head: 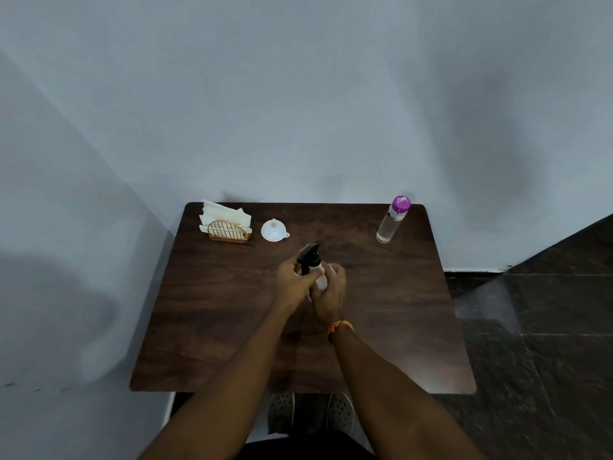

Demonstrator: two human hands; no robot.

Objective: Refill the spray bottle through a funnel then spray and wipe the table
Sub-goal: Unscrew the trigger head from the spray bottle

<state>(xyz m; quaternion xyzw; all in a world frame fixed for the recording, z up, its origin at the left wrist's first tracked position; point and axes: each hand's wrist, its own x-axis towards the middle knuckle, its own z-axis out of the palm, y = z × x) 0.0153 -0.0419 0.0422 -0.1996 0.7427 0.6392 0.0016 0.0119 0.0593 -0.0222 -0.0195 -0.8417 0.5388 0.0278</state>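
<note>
Both hands [311,282] grip a translucent, black-nozzled spray bottle [315,265].

No text, brand, number or sign can be read anywhere. The clear bottle [390,221] at the table's far right corner carries a small dark mark just under its purple cap [400,204], and the cap's top shows a faint raised pattern, but both are too small and blurred to make out.
</note>
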